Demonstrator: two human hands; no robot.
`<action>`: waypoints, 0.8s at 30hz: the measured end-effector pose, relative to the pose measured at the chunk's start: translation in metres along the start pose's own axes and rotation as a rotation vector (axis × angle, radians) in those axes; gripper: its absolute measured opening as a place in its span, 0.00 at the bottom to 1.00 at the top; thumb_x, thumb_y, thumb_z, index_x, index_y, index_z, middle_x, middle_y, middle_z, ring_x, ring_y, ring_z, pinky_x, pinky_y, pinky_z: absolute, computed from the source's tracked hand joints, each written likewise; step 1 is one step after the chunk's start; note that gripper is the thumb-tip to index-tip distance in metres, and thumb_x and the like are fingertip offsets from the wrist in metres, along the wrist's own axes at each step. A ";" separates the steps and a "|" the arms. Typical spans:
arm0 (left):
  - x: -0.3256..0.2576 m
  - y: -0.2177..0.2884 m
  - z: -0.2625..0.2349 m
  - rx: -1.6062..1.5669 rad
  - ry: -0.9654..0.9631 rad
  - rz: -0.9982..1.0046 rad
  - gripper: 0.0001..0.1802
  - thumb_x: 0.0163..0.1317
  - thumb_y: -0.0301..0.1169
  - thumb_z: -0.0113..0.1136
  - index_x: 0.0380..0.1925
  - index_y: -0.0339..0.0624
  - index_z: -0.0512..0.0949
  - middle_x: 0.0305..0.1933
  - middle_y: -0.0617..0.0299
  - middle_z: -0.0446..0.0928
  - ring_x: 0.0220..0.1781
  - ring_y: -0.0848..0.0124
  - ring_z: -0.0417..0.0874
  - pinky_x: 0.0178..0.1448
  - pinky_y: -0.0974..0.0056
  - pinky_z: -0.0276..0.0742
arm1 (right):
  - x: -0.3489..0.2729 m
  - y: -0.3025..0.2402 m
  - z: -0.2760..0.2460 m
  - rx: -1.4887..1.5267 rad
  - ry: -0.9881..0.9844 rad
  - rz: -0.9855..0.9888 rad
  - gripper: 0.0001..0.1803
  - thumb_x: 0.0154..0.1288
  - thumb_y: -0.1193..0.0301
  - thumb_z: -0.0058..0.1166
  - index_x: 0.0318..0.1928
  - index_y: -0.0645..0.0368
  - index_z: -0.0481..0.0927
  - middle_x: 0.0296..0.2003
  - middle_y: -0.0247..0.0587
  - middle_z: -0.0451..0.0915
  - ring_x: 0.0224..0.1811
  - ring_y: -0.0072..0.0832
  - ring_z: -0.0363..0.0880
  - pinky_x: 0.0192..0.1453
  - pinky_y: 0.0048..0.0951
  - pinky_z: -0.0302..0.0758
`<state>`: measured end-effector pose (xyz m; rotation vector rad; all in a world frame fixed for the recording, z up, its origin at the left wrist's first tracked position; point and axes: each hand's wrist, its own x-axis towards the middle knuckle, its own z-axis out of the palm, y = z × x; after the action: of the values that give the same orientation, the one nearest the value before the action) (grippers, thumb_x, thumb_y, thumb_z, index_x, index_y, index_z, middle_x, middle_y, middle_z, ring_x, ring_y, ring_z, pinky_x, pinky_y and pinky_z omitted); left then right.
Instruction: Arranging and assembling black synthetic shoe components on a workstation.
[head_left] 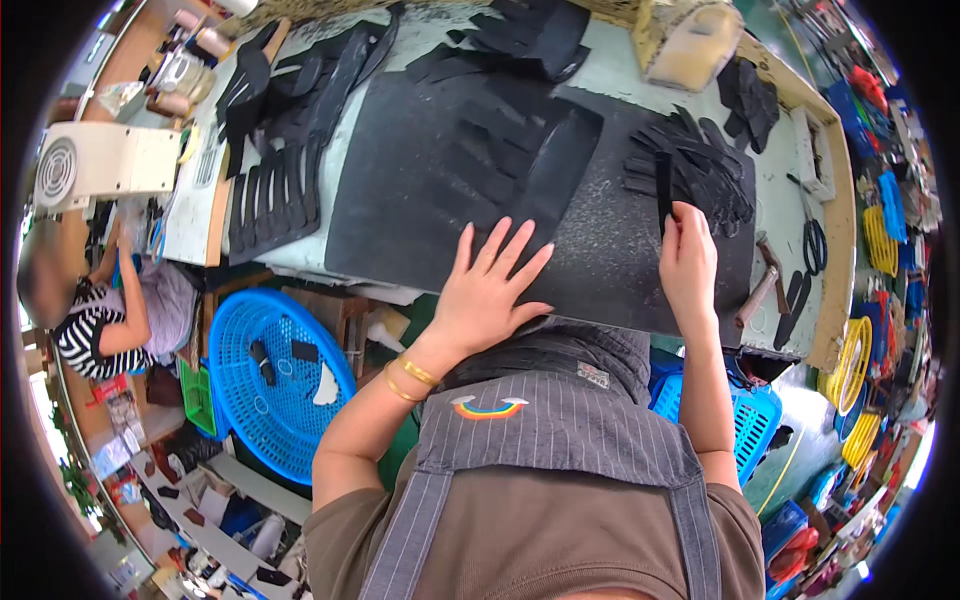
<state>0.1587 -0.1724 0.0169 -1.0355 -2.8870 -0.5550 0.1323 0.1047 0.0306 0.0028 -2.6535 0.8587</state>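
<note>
Head view: black lies on black, so the slit piece point(560, 155) beyond the left hand's point(490, 292) fingertips partly melts into the dark board point(400, 185), and whether those fingertips touch it I cannot tell. That hand rests palm down over the board's near edge, fingers spread, thumb toward the right hand point(690, 265). There, thumb and bent fingers pinch an upright black strip point(664, 180) (its lower end is hidden in the grip), just left of a pile of cut strips point(705, 165) ahead of the hand. Between the forearms, a small pale label point(592, 375) bears blurred print.
</note>
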 end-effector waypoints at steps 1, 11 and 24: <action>0.002 0.003 0.001 0.006 -0.002 -0.018 0.42 0.60 0.52 0.62 0.70 0.42 0.64 0.77 0.49 0.55 0.79 0.46 0.51 0.77 0.36 0.44 | 0.002 -0.012 -0.002 0.120 -0.056 0.032 0.08 0.71 0.78 0.48 0.48 0.65 0.75 0.38 0.53 0.78 0.38 0.46 0.80 0.44 0.38 0.77; -0.053 -0.054 -0.028 0.048 0.129 -0.100 0.35 0.61 0.47 0.62 0.61 0.32 0.71 0.67 0.44 0.68 0.71 0.48 0.66 0.74 0.43 0.58 | 0.026 -0.127 0.047 0.624 -0.581 0.161 0.11 0.67 0.72 0.60 0.46 0.64 0.79 0.28 0.41 0.83 0.23 0.21 0.78 0.29 0.24 0.75; -0.057 -0.094 -0.018 -0.127 0.323 -0.038 0.29 0.57 0.45 0.66 0.49 0.29 0.79 0.54 0.48 0.77 0.61 0.52 0.75 0.68 0.47 0.69 | 0.018 -0.132 0.109 0.492 -0.814 0.239 0.09 0.65 0.71 0.60 0.36 0.66 0.82 0.24 0.43 0.82 0.23 0.24 0.81 0.31 0.27 0.76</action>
<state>0.1433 -0.2807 -0.0046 -0.8161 -2.6198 -0.8325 0.0939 -0.0631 0.0295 0.2008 -3.0927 1.9087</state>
